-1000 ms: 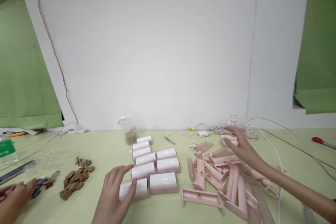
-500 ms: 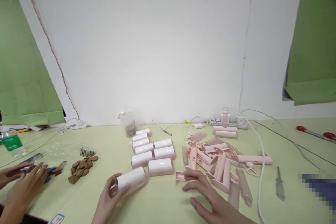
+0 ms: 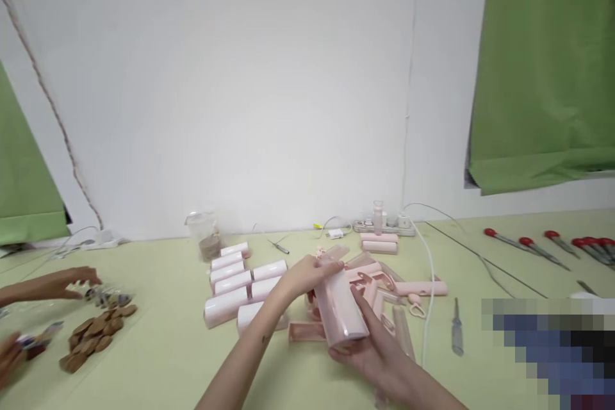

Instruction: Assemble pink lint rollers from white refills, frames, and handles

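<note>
We grip the roller [image 3: 339, 307] in both hands: left [image 3: 302, 277] at its far end, right [image 3: 372, 351] beneath.

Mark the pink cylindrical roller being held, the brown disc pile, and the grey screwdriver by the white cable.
pink cylindrical roller [image 3: 340, 309], head view, middle of its body
brown disc pile [image 3: 91, 333], head view, pile centre
grey screwdriver [image 3: 457, 328], head view, shaft

Light: bright, even, soft on the white wall [image 3: 240, 90].
Shadows: faint, under things near the wall.
Blur: hands and pink parts slightly smeared.
Edges: lines bend; pixelated patch [image 3: 552, 352] far right of the wall.
</note>
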`<act>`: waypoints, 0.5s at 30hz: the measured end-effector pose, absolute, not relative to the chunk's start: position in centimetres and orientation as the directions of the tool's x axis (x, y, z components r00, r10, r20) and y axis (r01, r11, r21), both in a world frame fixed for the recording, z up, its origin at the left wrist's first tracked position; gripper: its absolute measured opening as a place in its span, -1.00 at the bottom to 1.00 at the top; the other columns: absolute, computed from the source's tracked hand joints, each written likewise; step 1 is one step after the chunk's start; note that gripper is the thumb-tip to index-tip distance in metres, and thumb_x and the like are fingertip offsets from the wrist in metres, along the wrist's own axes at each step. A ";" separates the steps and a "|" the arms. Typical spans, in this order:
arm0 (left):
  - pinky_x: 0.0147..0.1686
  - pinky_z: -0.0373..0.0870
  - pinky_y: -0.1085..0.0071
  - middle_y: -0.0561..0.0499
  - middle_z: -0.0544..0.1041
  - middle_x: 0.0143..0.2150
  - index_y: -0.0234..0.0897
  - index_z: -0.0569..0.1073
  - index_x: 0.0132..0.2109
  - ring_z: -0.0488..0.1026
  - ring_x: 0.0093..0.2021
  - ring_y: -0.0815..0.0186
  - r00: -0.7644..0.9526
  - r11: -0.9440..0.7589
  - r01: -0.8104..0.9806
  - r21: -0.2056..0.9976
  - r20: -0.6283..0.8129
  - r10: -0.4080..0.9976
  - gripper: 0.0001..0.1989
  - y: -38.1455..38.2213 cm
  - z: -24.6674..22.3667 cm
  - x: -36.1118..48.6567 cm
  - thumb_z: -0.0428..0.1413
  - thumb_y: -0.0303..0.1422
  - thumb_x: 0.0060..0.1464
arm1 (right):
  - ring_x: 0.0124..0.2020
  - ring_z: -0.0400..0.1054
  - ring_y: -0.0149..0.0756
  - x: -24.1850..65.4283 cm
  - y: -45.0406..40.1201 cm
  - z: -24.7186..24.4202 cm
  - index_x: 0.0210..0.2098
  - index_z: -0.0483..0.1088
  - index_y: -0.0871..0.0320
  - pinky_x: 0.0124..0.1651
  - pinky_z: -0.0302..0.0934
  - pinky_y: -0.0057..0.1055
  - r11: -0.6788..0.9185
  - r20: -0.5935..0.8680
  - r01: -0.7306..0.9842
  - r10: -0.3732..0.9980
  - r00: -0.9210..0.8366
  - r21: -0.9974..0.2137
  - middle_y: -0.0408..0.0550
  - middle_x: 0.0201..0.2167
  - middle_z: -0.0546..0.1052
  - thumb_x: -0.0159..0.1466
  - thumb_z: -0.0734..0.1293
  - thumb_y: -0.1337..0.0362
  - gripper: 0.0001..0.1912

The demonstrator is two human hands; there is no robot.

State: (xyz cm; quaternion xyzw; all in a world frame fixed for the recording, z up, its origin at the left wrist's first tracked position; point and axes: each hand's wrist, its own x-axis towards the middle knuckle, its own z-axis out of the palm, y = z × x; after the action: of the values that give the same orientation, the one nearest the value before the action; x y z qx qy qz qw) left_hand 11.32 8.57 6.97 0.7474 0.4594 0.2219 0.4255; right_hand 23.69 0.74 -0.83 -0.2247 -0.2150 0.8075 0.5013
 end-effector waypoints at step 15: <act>-0.73 0.10 0.60 0.13 0.27 -0.75 -0.58 0.47 -0.51 0.23 -0.80 0.50 0.509 -0.265 0.576 0.773 -0.086 0.856 -0.38 9.2 8.0 10.2 -0.17 -0.02 -0.08 | -0.34 0.37 -0.31 24.2 0.4 -1.5 -0.26 0.33 0.08 -0.23 0.29 -0.35 -0.467 -0.185 -0.804 0.884 -0.429 -0.370 -0.10 -0.38 0.45 0.00 0.37 0.05 -0.63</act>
State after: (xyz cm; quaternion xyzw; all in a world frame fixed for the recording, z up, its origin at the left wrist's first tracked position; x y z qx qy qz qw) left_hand 10.24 9.20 8.02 0.7750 0.4620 0.1784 0.3926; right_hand 24.21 0.41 -1.53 -0.1784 -0.1134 0.8375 0.5038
